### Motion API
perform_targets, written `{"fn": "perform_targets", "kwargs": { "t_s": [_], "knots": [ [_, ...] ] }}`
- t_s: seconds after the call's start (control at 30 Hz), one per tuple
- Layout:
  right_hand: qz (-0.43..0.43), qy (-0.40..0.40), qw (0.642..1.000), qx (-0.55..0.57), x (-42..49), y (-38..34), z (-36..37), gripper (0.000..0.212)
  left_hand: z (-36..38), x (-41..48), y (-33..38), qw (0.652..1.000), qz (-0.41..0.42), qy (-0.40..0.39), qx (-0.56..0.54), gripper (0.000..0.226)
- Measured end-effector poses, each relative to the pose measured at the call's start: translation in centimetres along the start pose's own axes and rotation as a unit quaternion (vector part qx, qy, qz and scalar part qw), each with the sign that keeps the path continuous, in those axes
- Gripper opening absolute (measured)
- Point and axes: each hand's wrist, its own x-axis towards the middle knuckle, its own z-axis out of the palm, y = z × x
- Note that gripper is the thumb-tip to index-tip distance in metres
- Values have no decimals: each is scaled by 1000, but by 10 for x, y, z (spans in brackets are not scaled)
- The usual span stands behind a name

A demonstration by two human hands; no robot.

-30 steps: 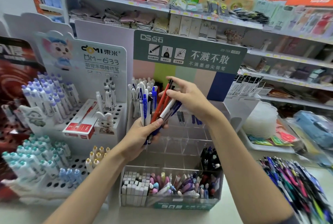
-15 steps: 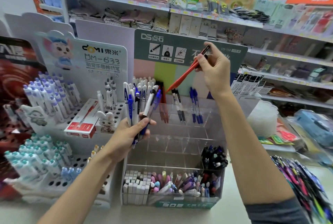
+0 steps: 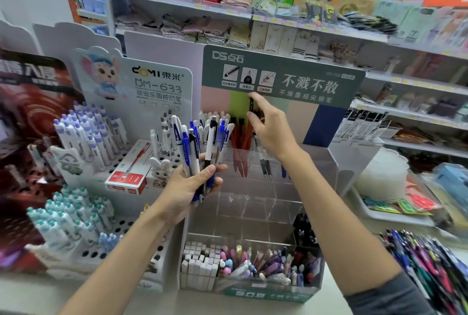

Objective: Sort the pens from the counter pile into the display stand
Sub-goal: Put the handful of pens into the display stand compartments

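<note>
The left hand (image 3: 187, 188) grips a bundle of pens (image 3: 200, 142), blue ones and white ones together, upright and spread like a fan; its fingers (image 3: 207, 171) are curled around the lower ends, so that the clips and colours stay visible and one pen can be chosen easily. This hand is just in front of the back row of the display stand (image 3: 255, 203), probably to keep the way to the compartments short.

The right hand (image 3: 272, 135) is raised over the back row; the thumb and forefinger seem to pinch the dark upper end of a red pen (image 3: 251, 107), and the other fingers are loosely bent. The pen points down, with its body among the other red pens (image 3: 238, 145) already in that compartment (I cannot tell if its tip touches the bottom). Holding it by the top allows it to go in straight, without pushing the neighbours.

The next compartment to the right contains a few black-and-white pens (image 3: 263, 160); the middle rows of clear plastic look empty; the front tray (image 3: 253, 264) holds small pastel items. So the stand groups pens by colour, and I judge this step to be the placing of one red pen with its kind.

The pile (image 3: 435, 271) lies on the tabletop (image 3: 354, 259) at the right, well apart from both hands, and it is large; much of the sorting remains.
</note>
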Motion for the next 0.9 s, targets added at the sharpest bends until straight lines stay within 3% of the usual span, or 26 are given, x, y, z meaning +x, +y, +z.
{"fn": "perform_targets", "kwargs": {
  "t_s": [0.13, 0.37, 0.43, 0.5, 0.57, 0.6, 0.77, 0.9],
  "knots": [
    [15, -35, 999, -34, -3, 1, 12, 43, -1, 0, 2, 1000, -10, -2, -22, 40],
    [61, -117, 972, -194, -20, 3, 30, 60, 1, -2, 4, 1000, -4, -27, 11, 36],
    [8, -27, 988, -149, -25, 0, 25, 59, 1, -2, 4, 999, -10, -35, 16, 35],
    [-14, 65, 998, -1, -29, -10, 17, 53, 2, -1, 5, 999, -16, -43, 10, 32],
    [36, 28, 986, 158, -32, -24, 10, 44, 5, 2, 4, 998, -16, -58, 4, 31],
    [46, 1, 982, 183, -33, -28, 10, 38, 8, 4, 3, 998, -17, -63, 12, 31],
    [18, 40, 977, 209, -35, -37, -2, 18, 13, 9, 0, 992, -35, -103, 56, 30],
    [12, -72, 984, 160, -37, -43, -10, 29, 15, 9, -1, 976, -27, -157, 150, 31]
  ]
}}
